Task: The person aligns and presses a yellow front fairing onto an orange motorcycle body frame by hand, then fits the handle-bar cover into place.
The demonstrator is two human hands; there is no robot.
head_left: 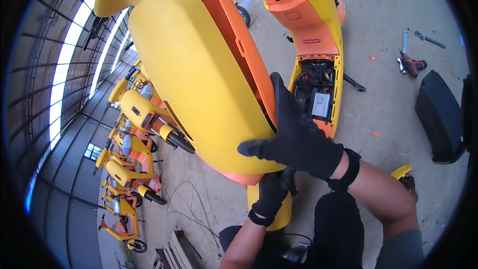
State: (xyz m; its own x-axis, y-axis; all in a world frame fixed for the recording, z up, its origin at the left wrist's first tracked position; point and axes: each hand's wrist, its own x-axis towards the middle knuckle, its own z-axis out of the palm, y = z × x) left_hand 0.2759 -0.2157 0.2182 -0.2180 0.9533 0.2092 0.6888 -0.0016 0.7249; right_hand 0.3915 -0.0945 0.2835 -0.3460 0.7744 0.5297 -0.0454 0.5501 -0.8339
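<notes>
Close in front of me stands a scooter's large yellow front cover point(194, 74), tilted, beside an orange inner panel point(244, 45). A gap runs along their right side, wide at the top and narrowing downward. My right hand point(311, 142), in a black glove, lies with fingers spread across the lower right corner. Its thumb rests on the yellow cover and its other fingers point up along the orange edge. My left hand point(271, 194), also gloved, is under the cover's lower end by a yellow front mudguard point(284, 214). Its fingers are mostly hidden.
The scooter's body point(316, 35) is behind on the right, its floor compartment point(321, 92) uncovered, showing wiring. Farther right lie a cordless drill point(412, 65), a wrench point(430, 40) and a black plastic part point(438, 117). Several scooters point(142, 112) line the left wall; a cable point(196, 211) crosses the floor.
</notes>
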